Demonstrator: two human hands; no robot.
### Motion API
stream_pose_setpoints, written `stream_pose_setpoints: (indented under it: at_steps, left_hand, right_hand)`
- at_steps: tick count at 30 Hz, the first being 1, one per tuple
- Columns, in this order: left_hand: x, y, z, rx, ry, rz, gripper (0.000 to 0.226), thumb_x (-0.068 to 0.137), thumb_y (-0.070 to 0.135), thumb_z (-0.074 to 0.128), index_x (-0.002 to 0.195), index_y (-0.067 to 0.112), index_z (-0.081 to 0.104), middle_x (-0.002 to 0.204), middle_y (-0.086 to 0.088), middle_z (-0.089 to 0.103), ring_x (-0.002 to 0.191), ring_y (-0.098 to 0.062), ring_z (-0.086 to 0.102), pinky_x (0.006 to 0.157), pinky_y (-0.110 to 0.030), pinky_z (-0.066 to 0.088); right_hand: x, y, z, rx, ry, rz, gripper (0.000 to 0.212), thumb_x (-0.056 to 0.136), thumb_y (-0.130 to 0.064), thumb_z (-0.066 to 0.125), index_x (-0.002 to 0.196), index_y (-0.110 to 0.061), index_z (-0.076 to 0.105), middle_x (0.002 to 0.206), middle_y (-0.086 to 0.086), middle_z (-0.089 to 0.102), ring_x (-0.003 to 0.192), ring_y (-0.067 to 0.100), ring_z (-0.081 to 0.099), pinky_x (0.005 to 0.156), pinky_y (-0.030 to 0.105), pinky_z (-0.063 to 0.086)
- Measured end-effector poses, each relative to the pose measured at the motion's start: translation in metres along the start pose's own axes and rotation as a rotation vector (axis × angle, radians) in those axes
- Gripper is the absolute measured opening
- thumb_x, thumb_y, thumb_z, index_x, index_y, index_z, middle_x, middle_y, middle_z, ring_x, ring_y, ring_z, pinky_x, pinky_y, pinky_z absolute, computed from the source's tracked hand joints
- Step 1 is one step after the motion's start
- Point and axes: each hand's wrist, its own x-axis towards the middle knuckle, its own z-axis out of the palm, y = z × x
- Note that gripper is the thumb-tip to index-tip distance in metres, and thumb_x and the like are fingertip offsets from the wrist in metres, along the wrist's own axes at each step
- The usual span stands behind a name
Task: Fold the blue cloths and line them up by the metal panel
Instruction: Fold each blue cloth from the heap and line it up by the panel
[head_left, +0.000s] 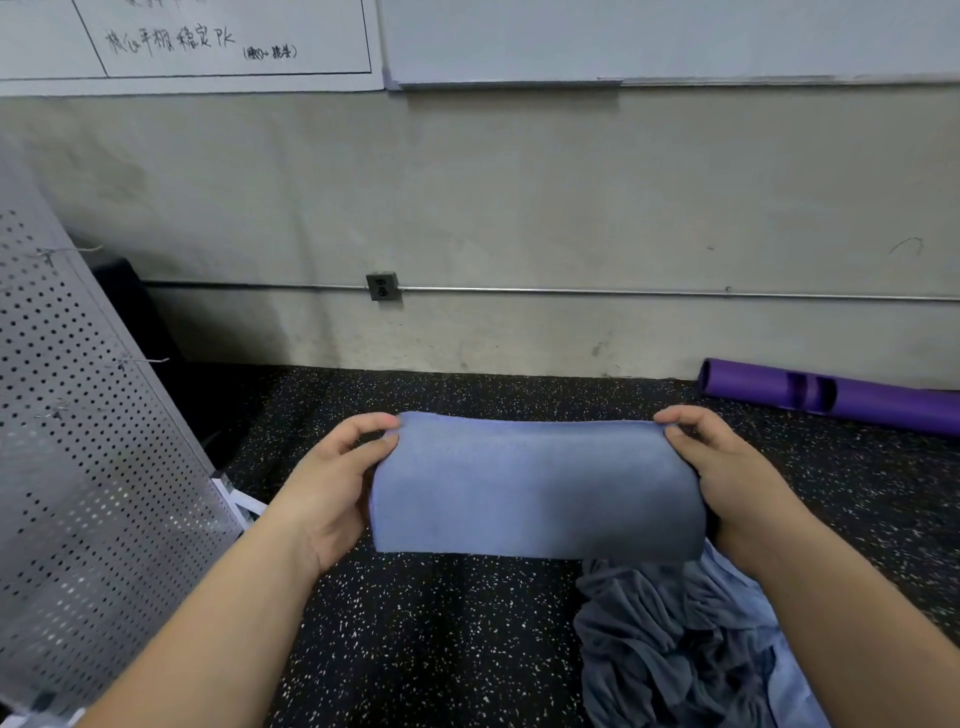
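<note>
A blue cloth (535, 488), folded into a wide rectangle, hangs in the air above the floor in front of me. My left hand (332, 483) pinches its upper left corner and my right hand (727, 467) pinches its upper right corner, stretching the top edge taut. Below the right hand lies a crumpled heap of blue and grey cloths (675, 644) on the floor. The perforated metal panel (88, 467) leans at the left edge of the view.
The floor (441, 634) is black rubber with white specks. A purple tube (831, 395) lies along the concrete wall at the right. A wall socket (382, 286) sits on a conduit. White boards hang high on the wall.
</note>
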Motion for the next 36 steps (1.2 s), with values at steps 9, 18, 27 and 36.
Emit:
stream_pose_setpoints:
  at_steps: [9,18,27,36]
  left_hand:
    - [0.000,0.004,-0.003,-0.019,-0.170,0.077,0.058,0.088,-0.019,0.062,0.135,0.013,0.072,0.132,-0.009,0.074,0.119,-0.024,0.071,0.093,-0.039,0.061]
    - [0.004,-0.001,-0.016,0.231,-0.171,0.110,0.060,0.086,-0.027,0.062,0.129,0.012,0.074,0.123,-0.014,0.077,0.117,-0.030,0.070,0.103,-0.043,0.056]
    - [0.002,-0.001,-0.025,0.440,-0.277,0.115,0.063,0.082,-0.010,0.083,0.137,0.019,0.070,0.129,-0.006,0.076,0.116,-0.024,0.074,0.098,-0.038,0.060]
    - [0.007,-0.004,-0.032,0.728,-0.247,0.240,0.054,0.085,-0.009,0.082,0.120,0.032,0.079,0.118,0.002,0.079,0.112,-0.022,0.075,0.104,-0.047,0.059]
  right_hand:
    - [-0.009,-0.009,0.001,0.215,-0.322,0.031,0.049,0.095,0.003,0.064,0.138,-0.019,0.067,0.122,0.019,0.077,0.106,0.032,0.074,0.078,0.034,0.063]
    - [0.001,0.006,-0.011,-0.267,-0.160,-0.128,0.036,0.094,0.001,0.076,0.107,-0.031,0.086,0.098,-0.002,0.082,0.089,0.011,0.071,0.078,0.025,0.051]
    - [0.002,0.004,-0.019,-0.203,-0.290,-0.103,0.062,0.079,0.017,0.080,0.130,-0.018,0.074,0.118,0.003,0.080,0.110,0.020,0.077,0.093,0.035,0.063]
    - [0.004,0.003,-0.030,-0.441,-0.247,-0.230,0.057,0.079,0.011,0.085,0.121,-0.028,0.079,0.107,-0.008,0.082,0.100,0.011,0.078,0.083,0.022,0.063]
